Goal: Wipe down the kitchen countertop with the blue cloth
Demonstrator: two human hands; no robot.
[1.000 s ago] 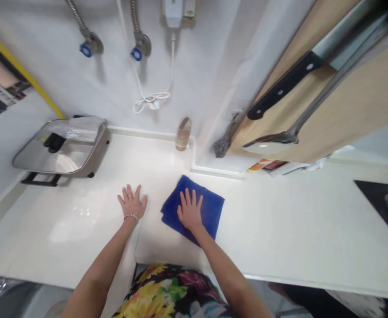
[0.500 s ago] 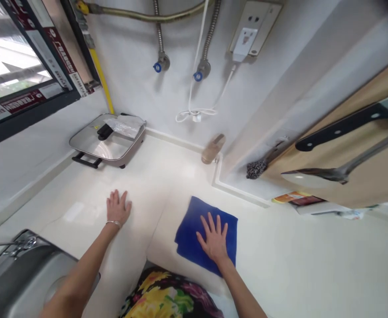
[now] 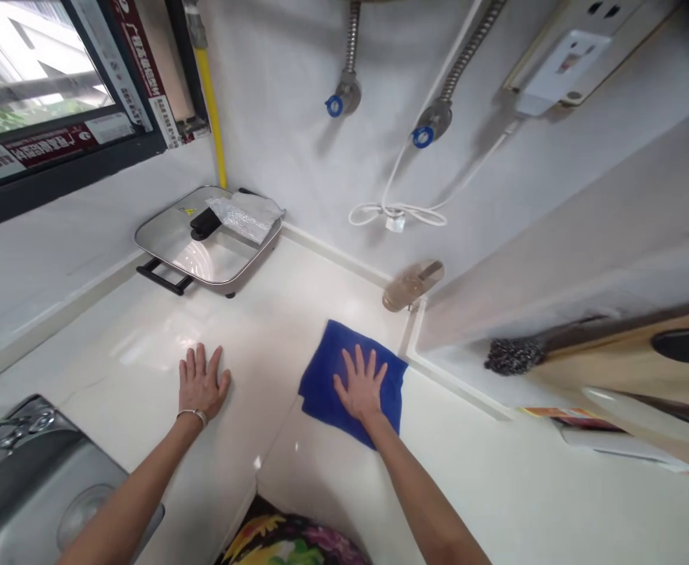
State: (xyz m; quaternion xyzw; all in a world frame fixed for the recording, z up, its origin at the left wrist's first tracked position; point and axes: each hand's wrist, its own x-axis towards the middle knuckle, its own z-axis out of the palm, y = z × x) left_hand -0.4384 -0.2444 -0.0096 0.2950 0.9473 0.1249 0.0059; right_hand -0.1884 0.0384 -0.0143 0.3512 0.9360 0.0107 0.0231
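My right hand (image 3: 361,384) lies flat with spread fingers on a blue cloth (image 3: 325,362), pressing it against the white countertop (image 3: 462,471). The cloth is spread out, one corner pointing toward the wall corner. To the left, my left hand (image 3: 202,382) rests palm down on the bare counter, fingers apart, a bracelet (image 3: 193,413) at its wrist. Beyond it stands an electric pan (image 3: 227,271) with a glass lid, a black knob and a clear plastic packet on top.
A steel sink (image 3: 38,502) is at the lower left. Against the wall corner stands a brownish bottle-like object (image 3: 410,286). A tied white cord (image 3: 400,213) hangs below two blue-capped valves. On the right are a dark scrubber (image 3: 515,355) and a wooden board (image 3: 627,384) with utensils.
My right hand and the blue cloth have slid forward toward the wall corner. The left hand stays flat on the counter. My view has moved closer to the wall.
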